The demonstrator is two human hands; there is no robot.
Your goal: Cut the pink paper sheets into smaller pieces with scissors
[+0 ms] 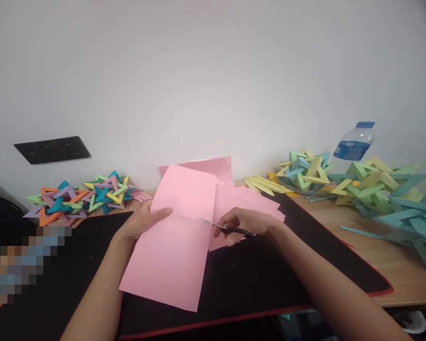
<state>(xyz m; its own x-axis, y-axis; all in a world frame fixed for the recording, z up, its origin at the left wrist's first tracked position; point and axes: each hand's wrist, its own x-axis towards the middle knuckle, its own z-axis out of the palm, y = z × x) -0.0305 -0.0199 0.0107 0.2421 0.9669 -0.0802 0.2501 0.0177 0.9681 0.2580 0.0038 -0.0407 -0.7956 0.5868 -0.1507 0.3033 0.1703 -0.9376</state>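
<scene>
L hand [142, 222] pinches the pink sheet [173, 246] at its left edge over the black mat [255, 279], R hand [246, 225] closed on scissors [227, 229] w/ blades at the crease; paper's light, floppy, so prob best held near the cut.

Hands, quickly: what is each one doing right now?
Left hand: closed on the edge of the pink sheet.
Right hand: closed on the scissors, blades at the sheet's right edge.

Single head cam, no second view to overlap. Looks forward and slightly down across the desk [394, 265] toward the white wall [213, 71]. Close range: forearms enter from the bottom edge, desk fills the lower half, wall the upper.
</scene>
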